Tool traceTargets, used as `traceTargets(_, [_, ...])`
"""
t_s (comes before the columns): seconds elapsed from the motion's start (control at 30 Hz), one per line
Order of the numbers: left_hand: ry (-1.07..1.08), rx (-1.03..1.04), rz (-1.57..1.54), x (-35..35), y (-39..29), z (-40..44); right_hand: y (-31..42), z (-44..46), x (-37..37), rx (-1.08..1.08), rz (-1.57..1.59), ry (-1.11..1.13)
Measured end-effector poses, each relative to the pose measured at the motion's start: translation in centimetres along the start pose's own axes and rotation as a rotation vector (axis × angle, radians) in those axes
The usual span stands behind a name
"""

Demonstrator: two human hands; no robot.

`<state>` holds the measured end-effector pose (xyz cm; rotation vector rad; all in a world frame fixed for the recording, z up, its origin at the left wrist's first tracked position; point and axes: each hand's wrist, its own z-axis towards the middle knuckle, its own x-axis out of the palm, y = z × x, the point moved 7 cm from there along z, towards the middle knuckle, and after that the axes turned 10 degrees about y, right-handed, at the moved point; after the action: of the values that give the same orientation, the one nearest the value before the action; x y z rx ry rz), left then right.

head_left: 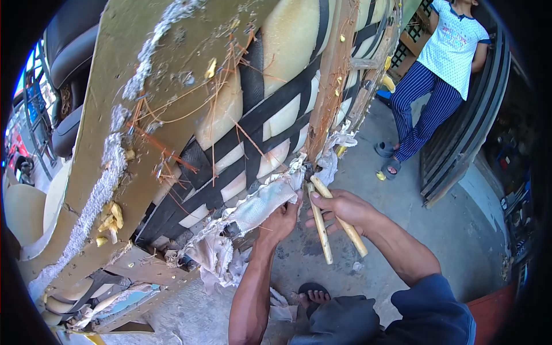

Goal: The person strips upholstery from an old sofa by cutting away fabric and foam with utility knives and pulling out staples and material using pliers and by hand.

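Note:
A sofa frame stripped of its cover leans before me, with black woven webbing [253,129] and a wooden rail [330,75]. Torn whitish fabric [261,201] hangs along its lower edge. My left hand [280,223] is closed on this fabric near the rail's end. In my right hand [345,210] is a pair of pincers [348,231] with two long pale-yellow handles, spread apart. Thumb and fingers lie around the handles. The jaws meet the frame's edge where rail and fabric come together; what they grip is hidden.
A person [443,63] in striped trousers stands beyond the frame, near a slatted panel [468,121]. Dark padded seats [72,46] are at the upper left. Yellow foam scraps [112,218] and loose fibres cling to the board [75,201]. My sandalled foot [313,296] is on the concrete floor.

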<state>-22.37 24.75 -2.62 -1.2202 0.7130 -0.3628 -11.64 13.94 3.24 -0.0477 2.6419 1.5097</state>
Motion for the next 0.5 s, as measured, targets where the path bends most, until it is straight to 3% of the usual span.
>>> traceTargets(0.13, [0.032,0.002,-0.067,0.0,0.3,0.1,1.3,-1.3,1.0,0.113,-0.195,-0.158])
traceTargets(0.2, [0.007,0.046,-0.008,0.1,0.3,0.3,0.6,-0.5,-0.3,0.011,-0.245,-0.212])
traceTargets(0.27, [0.015,0.040,0.024,0.3,0.6,0.2,2.2,-0.6,-1.8,-0.115,-0.876,-0.397])
traceTargets(0.33, [0.011,0.030,0.062,0.4,0.7,0.4,2.3,-0.8,-2.6,-0.080,-0.921,-0.410])
traceTargets(0.4, [-0.049,0.178,0.038,-0.2,-1.0,0.0,2.0,0.3,-4.9,-0.226,-1.185,-0.413])
traceTargets(0.47, [0.055,0.046,0.071,0.2,0.1,0.4,1.3,2.5,-8.2,-0.277,-1.231,-0.410])
traceTargets(0.5, [0.044,0.061,0.113,0.3,0.5,0.8,2.1,3.8,-9.6,-0.483,-1.444,-0.424])
